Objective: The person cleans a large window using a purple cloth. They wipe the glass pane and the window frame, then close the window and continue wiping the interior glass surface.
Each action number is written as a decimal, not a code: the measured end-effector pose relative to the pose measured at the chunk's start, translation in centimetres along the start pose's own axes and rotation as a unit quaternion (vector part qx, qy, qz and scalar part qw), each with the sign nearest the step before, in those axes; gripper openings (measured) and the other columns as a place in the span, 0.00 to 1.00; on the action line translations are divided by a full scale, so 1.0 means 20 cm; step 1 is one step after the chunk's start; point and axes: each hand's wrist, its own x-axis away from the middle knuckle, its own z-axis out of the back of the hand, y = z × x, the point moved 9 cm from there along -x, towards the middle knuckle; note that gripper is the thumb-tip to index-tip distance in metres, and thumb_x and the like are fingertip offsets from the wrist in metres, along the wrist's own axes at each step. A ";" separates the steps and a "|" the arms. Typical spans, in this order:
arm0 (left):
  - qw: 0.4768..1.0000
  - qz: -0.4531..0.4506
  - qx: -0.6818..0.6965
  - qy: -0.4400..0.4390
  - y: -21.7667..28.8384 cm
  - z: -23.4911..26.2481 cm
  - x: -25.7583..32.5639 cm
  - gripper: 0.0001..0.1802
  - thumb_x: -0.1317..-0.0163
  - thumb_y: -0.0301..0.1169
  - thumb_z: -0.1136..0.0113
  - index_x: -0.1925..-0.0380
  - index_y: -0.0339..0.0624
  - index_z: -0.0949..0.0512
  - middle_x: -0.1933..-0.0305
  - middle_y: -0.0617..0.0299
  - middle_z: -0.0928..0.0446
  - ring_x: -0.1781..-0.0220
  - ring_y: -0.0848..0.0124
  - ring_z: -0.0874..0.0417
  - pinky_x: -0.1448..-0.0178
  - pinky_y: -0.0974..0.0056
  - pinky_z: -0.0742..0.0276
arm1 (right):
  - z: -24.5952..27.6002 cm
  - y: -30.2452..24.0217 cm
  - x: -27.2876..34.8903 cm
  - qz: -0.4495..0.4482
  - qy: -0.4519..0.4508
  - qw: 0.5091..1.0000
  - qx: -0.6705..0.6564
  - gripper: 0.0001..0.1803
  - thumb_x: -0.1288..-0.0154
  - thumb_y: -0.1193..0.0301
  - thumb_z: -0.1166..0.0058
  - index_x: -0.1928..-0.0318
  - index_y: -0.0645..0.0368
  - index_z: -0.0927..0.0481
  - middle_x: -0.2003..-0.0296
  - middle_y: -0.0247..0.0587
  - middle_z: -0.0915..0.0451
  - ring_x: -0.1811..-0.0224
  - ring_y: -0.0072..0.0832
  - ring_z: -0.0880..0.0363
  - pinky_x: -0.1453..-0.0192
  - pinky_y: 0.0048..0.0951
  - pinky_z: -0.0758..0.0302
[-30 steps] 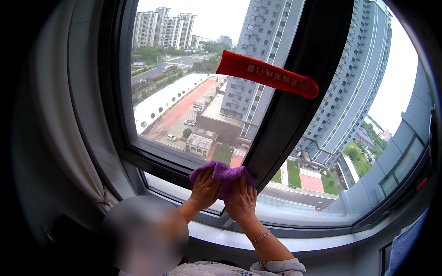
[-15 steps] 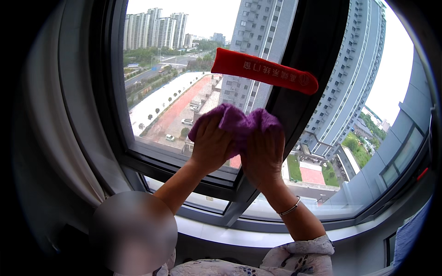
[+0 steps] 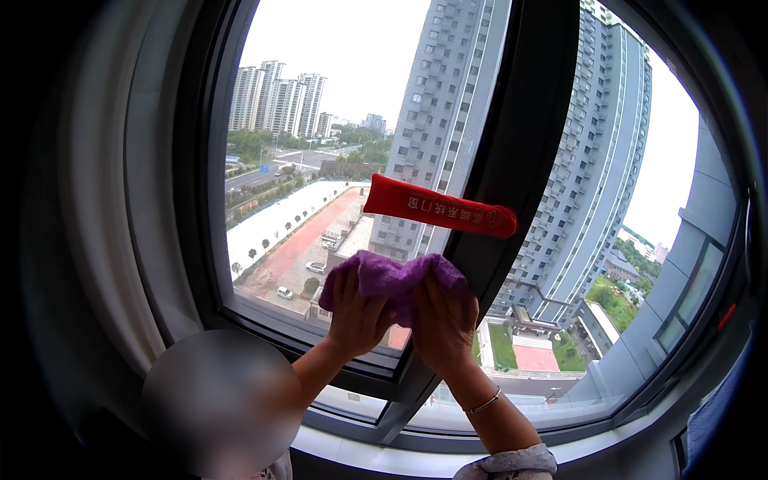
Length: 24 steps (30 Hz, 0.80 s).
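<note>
A bunched purple cloth (image 3: 400,280) is pressed against the window beside its dark upright frame bar (image 3: 532,120). My left hand (image 3: 356,320) grips the cloth's left part, over the glass pane. On its right part my right hand (image 3: 445,330) lies with fingers bent over the fabric, close to the bar. The fingertips are partly sunk in the folds. Just above the cloth, a red fabric sleeve (image 3: 436,210) with pale print covers something long, probably the window handle, and reaches from the bar across the left pane.
A pale curtain (image 3: 112,184) hangs along the left side. Below the panes runs a white sill (image 3: 384,458). The right pane (image 3: 596,272) looks out on tall buildings. Blue fabric (image 3: 716,408) hangs at the lower right edge.
The view has tilted upward, so the window, red sleeve and hands sit lower in the picture. Both hands stay on the cloth just below the sleeve, and its folds have shifted.
</note>
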 end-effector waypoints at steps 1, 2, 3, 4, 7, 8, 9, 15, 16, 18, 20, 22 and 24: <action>0.999 -0.016 -0.041 0.011 -0.01 0.01 -0.11 0.29 0.32 0.47 0.49 0.37 0.43 0.33 0.31 0.38 0.41 0.30 0.33 0.43 0.30 0.27 0.56 | 0.02 0.03 -0.07 0.007 0.009 1.000 0.027 0.28 0.44 0.67 0.45 0.40 0.53 0.25 0.35 0.35 0.29 0.40 0.28 0.31 0.31 0.42 0.45; 0.997 -0.030 -0.057 0.032 -0.02 0.05 -0.22 0.28 0.33 0.48 0.49 0.38 0.44 0.31 0.32 0.38 0.40 0.30 0.34 0.42 0.30 0.27 0.55 | 0.04 0.04 -0.14 0.011 0.016 1.000 0.025 0.29 0.43 0.68 0.46 0.38 0.56 0.26 0.35 0.39 0.30 0.38 0.32 0.32 0.27 0.48 0.49; 0.995 -0.045 -0.064 0.055 -0.02 0.07 -0.32 0.27 0.33 0.48 0.49 0.40 0.44 0.29 0.33 0.39 0.39 0.31 0.34 0.41 0.30 0.27 0.55 | 0.05 0.06 -0.19 0.007 0.024 0.999 0.043 0.29 0.42 0.68 0.47 0.38 0.58 0.27 0.36 0.41 0.30 0.37 0.34 0.33 0.26 0.50 0.51; 0.993 -0.065 -0.069 0.072 -0.03 0.09 -0.39 0.26 0.33 0.49 0.49 0.42 0.44 0.27 0.34 0.41 0.38 0.31 0.36 0.40 0.30 0.27 0.54 | 0.05 0.07 -0.24 0.002 0.034 0.998 0.055 0.30 0.41 0.68 0.48 0.37 0.59 0.28 0.36 0.43 0.30 0.36 0.36 0.33 0.25 0.53 0.53; 0.988 -0.099 -0.088 0.083 -0.06 0.18 -0.59 0.28 0.37 0.50 0.45 0.42 0.45 0.27 0.34 0.46 0.35 0.30 0.41 0.39 0.29 0.29 0.53 | 0.06 0.07 -0.36 -0.002 0.075 0.996 0.041 0.31 0.40 0.69 0.49 0.35 0.63 0.32 0.38 0.49 0.30 0.32 0.43 0.37 0.24 0.58 0.57; 0.988 -0.104 -0.081 0.083 -0.06 0.19 -0.63 0.29 0.38 0.50 0.44 0.41 0.45 0.28 0.34 0.47 0.35 0.30 0.41 0.39 0.29 0.30 0.53 | 0.05 0.07 -0.38 -0.013 0.077 0.996 0.050 0.31 0.40 0.70 0.48 0.34 0.62 0.32 0.38 0.49 0.29 0.32 0.43 0.37 0.24 0.58 0.57; 0.988 -0.107 -0.073 0.083 -0.06 0.19 -0.66 0.30 0.39 0.49 0.44 0.41 0.46 0.28 0.34 0.47 0.35 0.30 0.42 0.39 0.29 0.30 0.53 | 0.05 0.09 -0.38 -0.023 0.080 0.995 0.059 0.31 0.40 0.70 0.48 0.34 0.61 0.32 0.38 0.48 0.29 0.31 0.43 0.38 0.24 0.58 0.56; 0.988 -0.102 -0.058 0.096 -0.08 0.29 -0.63 0.33 0.43 0.49 0.40 0.40 0.45 0.30 0.36 0.48 0.34 0.32 0.43 0.37 0.31 0.31 0.50 | 0.11 0.13 -0.38 -0.001 0.063 0.990 -0.130 0.33 0.45 0.70 0.43 0.36 0.59 0.31 0.36 0.49 0.31 0.29 0.44 0.39 0.24 0.60 0.55; 0.988 -0.102 -0.056 0.104 -0.08 0.29 -0.63 0.34 0.44 0.49 0.40 0.40 0.45 0.30 0.36 0.48 0.34 0.33 0.43 0.36 0.31 0.32 0.49 | 0.09 0.14 -0.35 0.007 0.077 0.991 -0.112 0.34 0.45 0.70 0.43 0.35 0.58 0.31 0.36 0.49 0.31 0.29 0.44 0.39 0.24 0.60 0.55; 0.990 -0.097 -0.028 0.102 -0.08 0.28 -0.65 0.35 0.45 0.49 0.40 0.40 0.45 0.30 0.36 0.47 0.34 0.33 0.43 0.36 0.31 0.31 0.49 | 0.06 0.13 -0.30 0.027 0.101 0.991 -0.078 0.35 0.45 0.70 0.42 0.34 0.57 0.32 0.35 0.49 0.32 0.28 0.44 0.40 0.24 0.60 0.56; 0.989 -0.100 -0.020 0.111 -0.10 0.26 -0.65 0.35 0.44 0.52 0.41 0.39 0.46 0.30 0.35 0.47 0.34 0.31 0.43 0.37 0.31 0.30 0.50 | 0.03 0.11 -0.30 0.005 0.069 0.997 -0.029 0.36 0.45 0.70 0.42 0.33 0.57 0.33 0.34 0.49 0.33 0.27 0.44 0.42 0.24 0.60 0.57; 0.985 -0.110 -0.092 0.093 -0.13 0.24 -0.62 0.38 0.45 0.55 0.41 0.39 0.44 0.30 0.35 0.44 0.35 0.31 0.41 0.39 0.28 0.32 0.53 | 0.00 0.09 -0.32 -0.026 0.032 0.999 0.011 0.36 0.44 0.69 0.43 0.32 0.57 0.34 0.32 0.49 0.36 0.25 0.46 0.45 0.23 0.60 0.60; 0.983 -0.106 -0.147 0.042 -0.16 0.24 -0.63 0.40 0.44 0.62 0.45 0.38 0.48 0.30 0.34 0.40 0.36 0.30 0.39 0.40 0.26 0.32 0.58 | -0.01 0.05 -0.35 -0.031 0.019 0.999 0.021 0.37 0.43 0.69 0.43 0.32 0.58 0.35 0.31 0.50 0.38 0.25 0.47 0.47 0.23 0.60 0.61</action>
